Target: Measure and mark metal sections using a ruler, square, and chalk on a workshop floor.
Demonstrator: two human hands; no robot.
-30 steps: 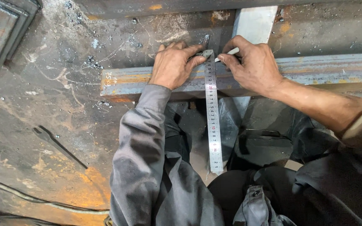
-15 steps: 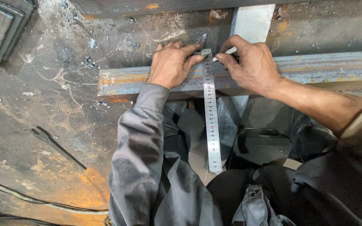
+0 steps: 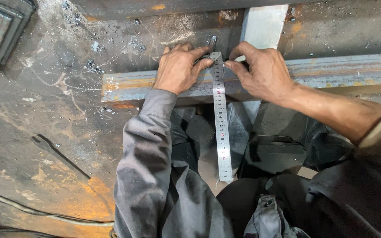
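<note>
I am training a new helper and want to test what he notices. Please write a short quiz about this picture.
1. True or false: the ruler lies along the length of the beam.
2. Which hand presses the ruler onto the beam? A) left hand B) right hand C) neither
3. Fill in: the dark wrench on the floor lies to the person's ____ side.

Key: 1. False, it crosses the beam and hangs over its near edge. 2. A, its fingers rest on the ruler's top end; the right hand pinches a small marker beside it. 3. Left.
</note>
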